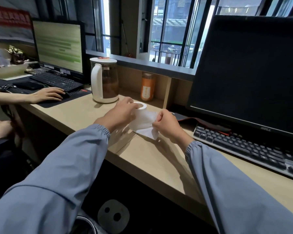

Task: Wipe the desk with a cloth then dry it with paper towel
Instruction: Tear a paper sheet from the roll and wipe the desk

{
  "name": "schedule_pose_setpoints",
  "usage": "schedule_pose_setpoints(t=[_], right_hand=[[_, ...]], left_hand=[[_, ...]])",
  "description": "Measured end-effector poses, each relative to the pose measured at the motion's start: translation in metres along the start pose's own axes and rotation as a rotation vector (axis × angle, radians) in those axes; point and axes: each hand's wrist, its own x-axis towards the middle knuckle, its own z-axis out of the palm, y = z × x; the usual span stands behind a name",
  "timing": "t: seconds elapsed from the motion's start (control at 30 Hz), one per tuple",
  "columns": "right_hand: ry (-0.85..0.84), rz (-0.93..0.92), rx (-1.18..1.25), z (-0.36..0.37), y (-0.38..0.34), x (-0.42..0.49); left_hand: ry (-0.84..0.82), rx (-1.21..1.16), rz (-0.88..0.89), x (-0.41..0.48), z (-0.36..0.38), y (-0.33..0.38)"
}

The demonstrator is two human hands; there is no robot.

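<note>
A white paper towel roll (141, 106) is held just above the light wooden desk (152, 159), near its middle. My left hand (119, 114) grips the roll from the left side. My right hand (166, 125) pinches the loose sheet (145, 123) that is pulled off the roll, and the sheet's corner hangs down toward the desk. Both arms wear blue-grey sleeves. No cloth shows in the head view.
A white kettle (104, 80) and an orange bottle (147, 86) stand behind the roll. A dark monitor (249, 73) and keyboard (247, 146) fill the right. On the left, another person's hand (46, 95) rests on a mouse beside a lit monitor (59, 46) and keyboard (56, 81).
</note>
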Motion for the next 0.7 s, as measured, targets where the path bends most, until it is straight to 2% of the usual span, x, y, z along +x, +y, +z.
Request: schedule_pose_setpoints(t=[0.17, 0.53, 0.7], right_hand=[[-0.089, 0.034, -0.122, 0.01, -0.005, 0.01], [-0.291, -0.083, -0.356, 0.026, -0.005, 0.012], [-0.304, -0.136, -0.412, 0.007, 0.0, 0.007]], left_hand=[[0.0, 0.001, 0.014, 0.007, -0.003, -0.003], [0.002, 0.166, 0.098, 0.013, -0.007, 0.0], [-0.053, 0.055, 0.096, 0.015, -0.004, 0.001]])
